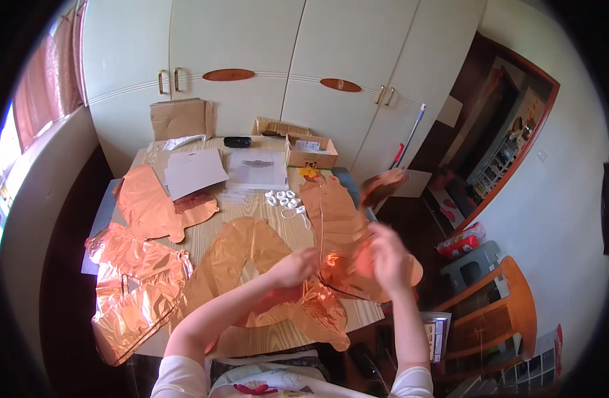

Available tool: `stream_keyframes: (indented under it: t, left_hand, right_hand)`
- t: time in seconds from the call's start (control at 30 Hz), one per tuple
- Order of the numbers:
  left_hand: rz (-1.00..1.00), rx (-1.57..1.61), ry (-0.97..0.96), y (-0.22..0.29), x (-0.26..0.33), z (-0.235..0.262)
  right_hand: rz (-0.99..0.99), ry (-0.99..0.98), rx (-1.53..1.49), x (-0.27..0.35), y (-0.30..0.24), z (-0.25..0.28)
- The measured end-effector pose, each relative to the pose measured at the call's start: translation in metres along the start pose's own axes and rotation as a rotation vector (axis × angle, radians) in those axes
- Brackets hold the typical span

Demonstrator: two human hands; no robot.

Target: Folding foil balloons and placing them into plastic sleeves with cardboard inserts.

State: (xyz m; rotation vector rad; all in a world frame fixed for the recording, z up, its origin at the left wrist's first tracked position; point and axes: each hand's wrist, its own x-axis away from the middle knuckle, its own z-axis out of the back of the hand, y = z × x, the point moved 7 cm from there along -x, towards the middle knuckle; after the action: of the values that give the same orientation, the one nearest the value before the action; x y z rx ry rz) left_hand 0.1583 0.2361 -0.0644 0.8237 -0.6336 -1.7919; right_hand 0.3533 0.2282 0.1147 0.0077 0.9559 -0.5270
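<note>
A flat copper-coloured foil balloon lies at the table's right side, creased and partly lifted. My left hand is closed on its left edge, thumb and fingers together. Over its right part is my right hand, smeared by motion, so its fingers cannot be read. A folded end of foil stands up beyond that hand. Under my left forearm lies an arch-shaped foil balloon. More flat foil balloons, a shiny one and a smoother one, lie at the left.
Several white ribbon rolls sit mid-table on the wooden tabletop. Behind them are grey-white sheets, a black pouch and an open cardboard box. A wooden chair stands at the right; cabinets close off the back.
</note>
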Motion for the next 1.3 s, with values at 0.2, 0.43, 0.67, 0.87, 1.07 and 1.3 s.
stream_keyframes:
  t: [0.2,0.43,0.67,0.87,1.07,1.3]
  left_hand:
    - [0.534,0.949,0.164,-0.038,0.057,0.069]
    - [0.481,0.078,0.364,-0.081,0.106,0.118]
    - [0.563,-0.32,0.479,-0.118,0.098,0.132]
    - [0.36,-0.523,0.409,-0.083,0.101,0.123]
    - [0.255,-0.647,-0.001,-0.051,0.129,0.093]
    - [0.306,-0.705,-0.06,-0.05,0.153,0.1]
  right_hand:
    - [0.475,-0.373,-0.127,0.055,-0.123,-0.086]
    - [0.522,-0.476,-0.053,0.108,-0.161,-0.142]
    - [0.337,-0.565,-0.04,0.127,-0.151,-0.152]
    - [0.246,-0.575,-0.132,0.133,-0.143,-0.145]
    - [-0.039,-0.556,0.013,0.135,-0.081,-0.13]
    - [-0.067,-0.617,-0.154,0.139,-0.041,-0.147]
